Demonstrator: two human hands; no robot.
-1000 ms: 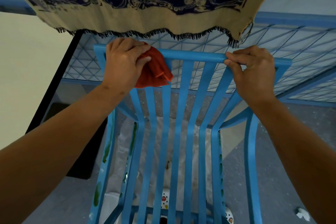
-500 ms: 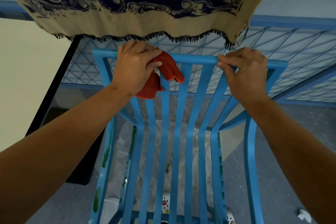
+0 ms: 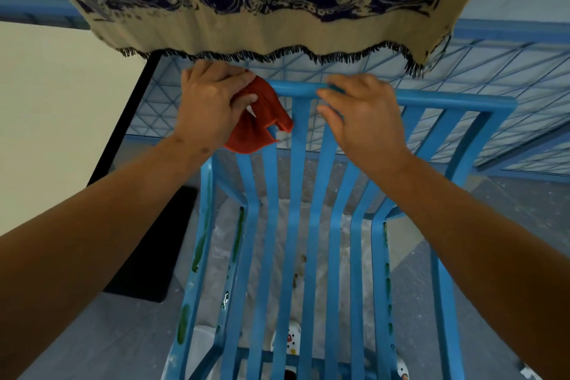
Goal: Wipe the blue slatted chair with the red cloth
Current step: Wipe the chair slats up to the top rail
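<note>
Red cloth point(image 3: 257, 120) sits bunched in her left hand point(image 3: 209, 108) at the chair point(image 3: 308, 225) rail's left end; right hand point(image 3: 367, 120), fingers loosely draped over it, should brace while she wipes with firm, overlapping strokes.

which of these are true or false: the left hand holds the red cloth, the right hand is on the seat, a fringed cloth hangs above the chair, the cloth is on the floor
1. The left hand holds the red cloth. True.
2. The right hand rests on the seat. False: it rests on the top rail of the blue slatted chair.
3. A fringed patterned cloth hangs above the chair. True.
4. The red cloth lies on the floor. False: it is at the left end of the top rail, under the left hand.
</note>
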